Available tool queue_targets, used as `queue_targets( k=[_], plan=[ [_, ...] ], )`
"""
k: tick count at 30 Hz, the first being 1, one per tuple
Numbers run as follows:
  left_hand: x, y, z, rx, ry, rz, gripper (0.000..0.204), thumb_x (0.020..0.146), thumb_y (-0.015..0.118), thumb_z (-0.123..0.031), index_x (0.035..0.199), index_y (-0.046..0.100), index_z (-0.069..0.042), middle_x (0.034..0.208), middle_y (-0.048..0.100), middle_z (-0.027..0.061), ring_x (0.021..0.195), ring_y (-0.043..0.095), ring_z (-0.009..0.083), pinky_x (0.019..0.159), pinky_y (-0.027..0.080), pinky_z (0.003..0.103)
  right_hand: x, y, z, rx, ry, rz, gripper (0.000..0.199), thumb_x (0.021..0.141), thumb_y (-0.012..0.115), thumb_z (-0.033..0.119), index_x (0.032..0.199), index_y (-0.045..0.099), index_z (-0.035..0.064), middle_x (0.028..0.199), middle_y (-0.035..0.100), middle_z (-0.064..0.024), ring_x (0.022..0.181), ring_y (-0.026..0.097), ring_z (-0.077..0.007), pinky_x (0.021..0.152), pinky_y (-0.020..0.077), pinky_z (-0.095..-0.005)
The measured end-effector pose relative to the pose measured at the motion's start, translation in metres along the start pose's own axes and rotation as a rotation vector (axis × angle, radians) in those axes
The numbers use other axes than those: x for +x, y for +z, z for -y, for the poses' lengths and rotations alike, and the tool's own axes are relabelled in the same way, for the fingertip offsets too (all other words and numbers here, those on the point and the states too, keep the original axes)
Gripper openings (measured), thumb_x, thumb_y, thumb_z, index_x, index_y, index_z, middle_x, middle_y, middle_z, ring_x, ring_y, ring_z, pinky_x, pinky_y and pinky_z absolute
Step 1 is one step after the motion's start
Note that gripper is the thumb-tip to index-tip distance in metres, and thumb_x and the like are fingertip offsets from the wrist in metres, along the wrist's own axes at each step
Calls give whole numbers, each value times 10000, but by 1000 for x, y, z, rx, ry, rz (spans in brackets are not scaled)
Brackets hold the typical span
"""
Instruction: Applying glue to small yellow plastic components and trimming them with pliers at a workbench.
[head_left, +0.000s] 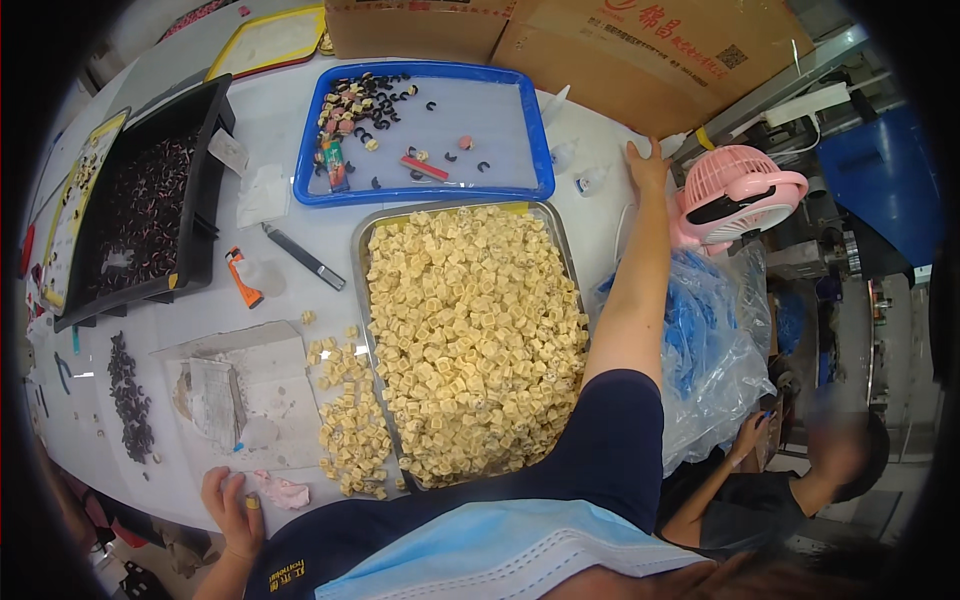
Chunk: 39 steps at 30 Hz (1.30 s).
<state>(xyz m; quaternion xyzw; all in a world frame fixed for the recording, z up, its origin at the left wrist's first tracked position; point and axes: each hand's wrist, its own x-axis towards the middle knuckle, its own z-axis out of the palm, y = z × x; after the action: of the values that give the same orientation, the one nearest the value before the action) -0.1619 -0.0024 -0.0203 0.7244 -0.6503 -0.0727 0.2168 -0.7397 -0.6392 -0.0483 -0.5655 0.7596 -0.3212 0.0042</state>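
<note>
My right arm stretches across to the far right, where my right hand (pixel 649 165) has its fingers apart beside a small white bottle (pixel 674 143); whether they touch is unclear. Down at the near left table edge, my left hand (pixel 235 515) rests with loosely bent, parted fingers and nothing in them. Yellow tape wraps one of its fingers. A crumpled pink tissue (pixel 283 491) lies beside it. Between my arms is a metal tray (pixel 374 352) heaped with cream-coloured small hollow pieces (pixel 470 330). More loose cream pieces (pixel 352 435) are spread left of the tray.
A blue tray (pixel 548 150) holds black curved pieces. Left stands a black bin (pixel 200 200). A dark pen-like tool (pixel 303 256), orange-labelled tube (pixel 243 277) and stained cardboard (pixel 285 420) lie between. Right are a pink fan (pixel 735 195), plastic bag (pixel 715 350) and another person (pixel 790 500). Cardboard boxes (pixel 600 70) stand behind.
</note>
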Motion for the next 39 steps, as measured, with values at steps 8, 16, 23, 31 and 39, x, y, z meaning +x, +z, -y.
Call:
queue_targets(
  k=[8, 16, 23, 31, 39],
  plan=[
    [0, 0, -3, 4, -11, -16, 338, 744, 557, -46, 1075, 504, -8, 1184, 425, 203, 1116, 409, 378, 970, 308, 449, -12, -45, 105, 751, -31, 410, 549, 742, 701, 290, 1212, 533, 60, 1109, 597, -99, 952, 576, -197, 793, 446, -287],
    [5, -2, -4, -5, -6, 19, 347, 733, 558, -33, 1076, 506, -15, 1185, 424, 202, 1117, 408, 379, 972, 306, 446, -15, -34, 165, 218, -570, 463, 303, 771, 674, 184, 1051, 648, 71, 912, 670, -99, 826, 632, -201, 746, 485, -316],
    [4, -5, -7, -3, -34, 5, 344, 729, 558, -32, 1068, 510, -16, 1179, 430, 201, 1113, 410, 377, 968, 308, 446, -24, -29, 177, 104, -588, 320, 181, 788, 643, 155, 910, 667, 24, 806, 671, -119, 761, 645, -220, 697, 495, -320],
    [3, -2, -4, -43, -26, -8, 333, 733, 559, -32, 1063, 514, -12, 1178, 431, 203, 1106, 416, 377, 965, 311, 445, -21, -49, 174, 180, -491, 264, 179, 791, 641, 152, 900, 658, 11, 774, 666, -111, 720, 636, -194, 660, 491, -304],
    [6, -4, -6, -2, -4, -7, 329, 741, 555, -38, 1067, 514, -18, 1179, 437, 199, 1109, 415, 380, 965, 310, 449, -27, -90, 189, 339, -527, 230, 201, 801, 649, 173, 919, 649, 11, 781, 657, -78, 705, 593, -136, 653, 463, -258]
  ],
)
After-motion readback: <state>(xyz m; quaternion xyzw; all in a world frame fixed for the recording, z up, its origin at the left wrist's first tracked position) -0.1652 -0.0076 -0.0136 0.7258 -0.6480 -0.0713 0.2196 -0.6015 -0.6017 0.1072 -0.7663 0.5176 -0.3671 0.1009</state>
